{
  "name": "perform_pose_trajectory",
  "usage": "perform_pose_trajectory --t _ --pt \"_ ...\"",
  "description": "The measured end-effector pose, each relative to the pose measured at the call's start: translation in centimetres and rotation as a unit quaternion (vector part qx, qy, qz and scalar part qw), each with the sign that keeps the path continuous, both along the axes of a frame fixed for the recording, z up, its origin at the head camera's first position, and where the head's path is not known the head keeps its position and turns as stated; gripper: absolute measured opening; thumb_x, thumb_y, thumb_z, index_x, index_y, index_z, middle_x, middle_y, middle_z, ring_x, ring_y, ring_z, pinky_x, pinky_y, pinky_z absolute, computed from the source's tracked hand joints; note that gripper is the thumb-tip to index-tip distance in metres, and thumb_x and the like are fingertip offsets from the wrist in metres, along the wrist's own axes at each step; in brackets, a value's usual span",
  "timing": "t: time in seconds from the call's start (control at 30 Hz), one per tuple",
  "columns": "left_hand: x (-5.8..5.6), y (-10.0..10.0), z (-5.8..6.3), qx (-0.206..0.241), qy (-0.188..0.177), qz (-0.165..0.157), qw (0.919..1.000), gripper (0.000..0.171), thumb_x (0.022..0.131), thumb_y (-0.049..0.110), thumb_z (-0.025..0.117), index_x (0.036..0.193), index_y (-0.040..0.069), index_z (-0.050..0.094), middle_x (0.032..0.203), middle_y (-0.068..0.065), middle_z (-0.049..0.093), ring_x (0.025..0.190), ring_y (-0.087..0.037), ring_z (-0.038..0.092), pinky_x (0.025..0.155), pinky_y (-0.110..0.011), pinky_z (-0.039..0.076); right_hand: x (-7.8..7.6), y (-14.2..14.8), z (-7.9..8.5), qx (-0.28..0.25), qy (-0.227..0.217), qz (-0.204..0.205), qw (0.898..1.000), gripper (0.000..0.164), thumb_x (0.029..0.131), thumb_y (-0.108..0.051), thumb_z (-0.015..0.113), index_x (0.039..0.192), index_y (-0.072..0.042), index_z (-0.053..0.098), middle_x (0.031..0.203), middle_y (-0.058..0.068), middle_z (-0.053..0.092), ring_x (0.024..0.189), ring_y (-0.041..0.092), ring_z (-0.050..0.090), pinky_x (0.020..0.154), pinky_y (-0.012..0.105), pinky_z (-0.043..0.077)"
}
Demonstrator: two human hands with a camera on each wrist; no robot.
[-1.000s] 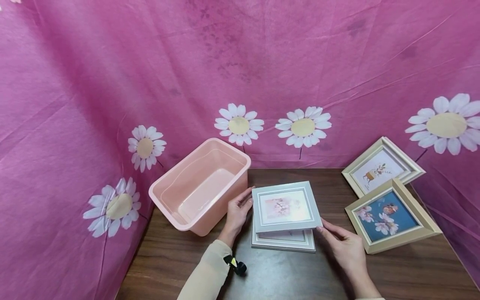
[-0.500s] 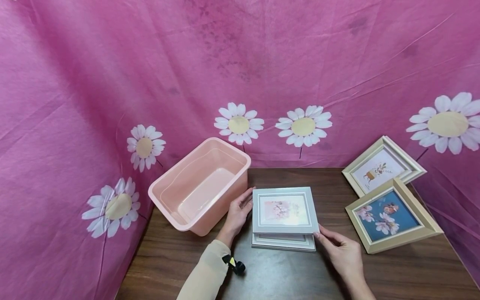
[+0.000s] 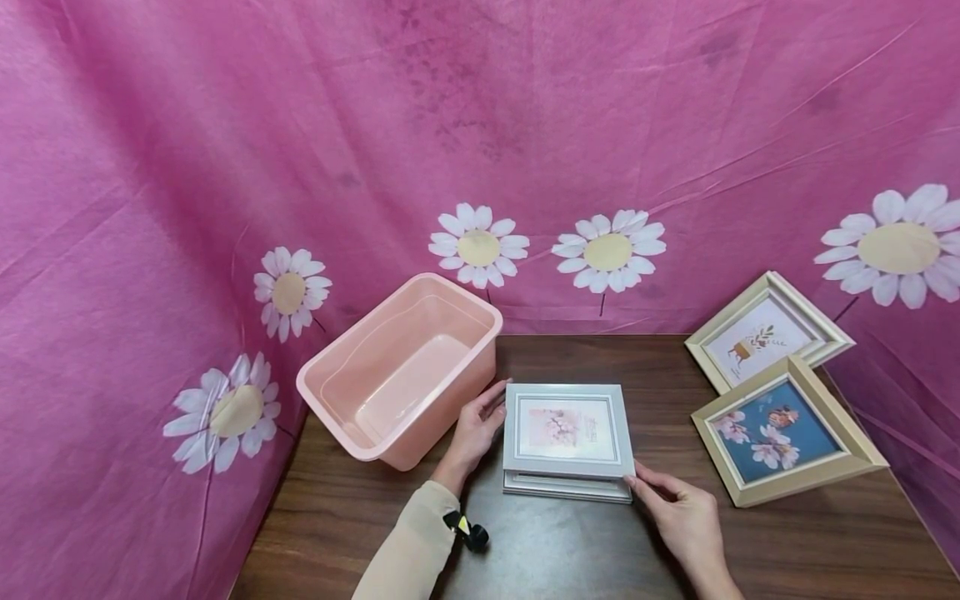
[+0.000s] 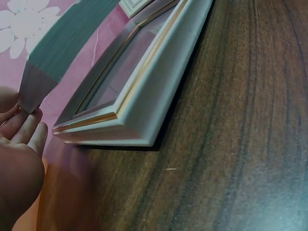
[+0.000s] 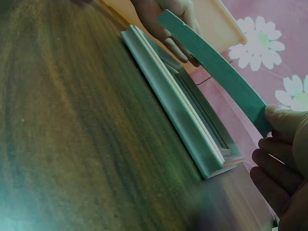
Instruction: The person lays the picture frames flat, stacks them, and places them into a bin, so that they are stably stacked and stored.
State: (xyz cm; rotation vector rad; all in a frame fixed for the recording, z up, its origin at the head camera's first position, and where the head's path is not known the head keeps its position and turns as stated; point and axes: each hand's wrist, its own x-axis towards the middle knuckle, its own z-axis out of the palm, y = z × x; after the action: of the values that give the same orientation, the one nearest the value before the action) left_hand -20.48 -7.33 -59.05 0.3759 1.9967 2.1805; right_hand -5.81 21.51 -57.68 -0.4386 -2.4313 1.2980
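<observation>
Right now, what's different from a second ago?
The upper silver frame has shifted toward the person and squared up over the frame below; the right hand moved with it. The left hand still holds on. The pink bin and beige frames stayed put.

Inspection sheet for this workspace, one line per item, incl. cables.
Surface: dark wood-grain table, glare at the near side.
Job's things: upper silvery frame with a pink blossom picture, held above lower frame; gap visible in both wrist views.
Clutter: pink bin to the left; frame with deer picture and frame with blue picture to the right, overlapping in the head view.
Grippers: left hand holds the upper frame's left side; right hand pinches its near right corner.
Cables: nothing seen.
Surroundings: magenta cloth with white daisies.
</observation>
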Motion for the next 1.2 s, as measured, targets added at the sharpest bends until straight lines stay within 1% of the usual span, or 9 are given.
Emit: perform_pose_trajectory --t 0.13,0.27,0.37,0.43,0.57,0.7,0.9,1.03,1.2 --pt "0.2 0.0 -0.4 -0.005 -0.002 0.005 1.0000 0.052 0.104 -0.012 0.052 0.155 -0.015 0.045 0.162 -0.032 0.047 0.152 -0.047 0.046 0.119 -0.029 0.048 0.3 -0.1 -0.2 0.000 -0.021 0.003 1.000 0.017 0.083 -0.008 0.093 0.099 -0.005 0.087 0.097 0.015 0.083 0.082 -0.037 0.047 0.072 -0.002 0.042" --pt "0.4 0.1 -0.6 -0.005 -0.005 0.006 1.0000 0.053 0.103 -0.013 0.052 0.155 -0.016 0.044 0.161 -0.034 0.047 0.152 -0.048 0.046 0.123 -0.039 0.045 0.6 -0.2 -0.4 0.001 -0.035 0.009 0.999 0.018 0.083 -0.009 0.093 0.100 -0.006 0.088 0.098 0.015 0.083 0.082 -0.037 0.048 0.071 -0.002 0.043" --pt "0.4 0.1 -0.5 -0.015 -0.001 0.007 0.9999 0.052 0.103 -0.012 0.053 0.154 -0.016 0.045 0.160 -0.033 0.048 0.152 -0.048 0.047 0.124 -0.046 0.044 0.7 -0.1 -0.6 0.001 -0.041 0.011 0.999 0.018 0.084 -0.010 0.093 0.100 -0.007 0.088 0.098 0.014 0.083 0.083 -0.036 0.048 0.072 -0.002 0.042" --pt "0.4 0.1 -0.6 -0.024 -0.001 0.008 0.9997 0.053 0.103 -0.011 0.054 0.155 -0.015 0.046 0.160 -0.032 0.049 0.152 -0.047 0.047 0.124 -0.046 0.044 0.7 -0.1 -0.7 0.005 -0.045 0.011 0.999 0.018 0.084 -0.011 0.093 0.101 -0.008 0.088 0.098 0.013 0.083 0.083 -0.037 0.047 0.073 -0.002 0.042" --pt "0.5 0.0 -0.8 -0.039 0.002 0.009 0.9992 0.053 0.103 -0.010 0.055 0.155 -0.013 0.046 0.161 -0.030 0.050 0.152 -0.045 0.047 0.122 -0.037 0.046 0.9 -0.1 -1.1 0.014 -0.048 0.015 0.999 0.017 0.084 -0.012 0.093 0.100 -0.009 0.088 0.098 0.012 0.084 0.084 -0.032 0.052 0.072 -0.002 0.042" --pt "0.6 0.0 -1.2 -0.043 0.002 0.010 0.9990 0.053 0.103 -0.011 0.054 0.155 -0.013 0.047 0.161 -0.029 0.051 0.152 -0.045 0.047 0.122 -0.034 0.045 1.0 -0.1 -1.5 0.021 -0.040 0.016 0.999 0.016 0.083 -0.011 0.093 0.098 -0.009 0.088 0.096 0.013 0.084 0.084 -0.030 0.054 0.071 -0.002 0.042" --pt "0.8 0.1 -1.5 -0.050 0.001 0.017 0.9986 0.052 0.103 -0.011 0.055 0.154 -0.011 0.050 0.161 -0.026 0.053 0.154 -0.042 0.046 0.125 -0.045 0.040 1.1 -0.3 -2.1 0.029 -0.015 0.014 0.999 0.017 0.081 -0.006 0.093 0.097 -0.008 0.088 0.095 0.014 0.083 0.086 -0.040 0.043 0.073 -0.003 0.042" --pt "0.9 0.1 -1.5 -0.064 0.006 0.016 0.9978 0.052 0.104 -0.010 0.054 0.155 -0.009 0.050 0.161 -0.024 0.053 0.155 -0.038 0.046 0.127 -0.050 0.037 1.1 -0.5 -2.4 0.031 -0.002 0.011 0.999 0.017 0.079 -0.004 0.093 0.096 -0.007 0.088 0.094 0.014 0.083 0.088 -0.040 0.043 0.075 -0.004 0.042" --pt "0.9 -0.2 -1.6 -0.073 0.022 0.009 0.9970 0.052 0.104 -0.009 0.055 0.155 -0.011 0.049 0.160 -0.026 0.053 0.153 -0.041 0.047 0.125 -0.050 0.039 1.1 -0.5 -2.6 0.031 0.017 0.010 0.999 0.020 0.078 0.000 0.093 0.096 -0.006 0.088 0.094 0.014 0.083 0.091 -0.039 0.046 0.079 -0.005 0.042"
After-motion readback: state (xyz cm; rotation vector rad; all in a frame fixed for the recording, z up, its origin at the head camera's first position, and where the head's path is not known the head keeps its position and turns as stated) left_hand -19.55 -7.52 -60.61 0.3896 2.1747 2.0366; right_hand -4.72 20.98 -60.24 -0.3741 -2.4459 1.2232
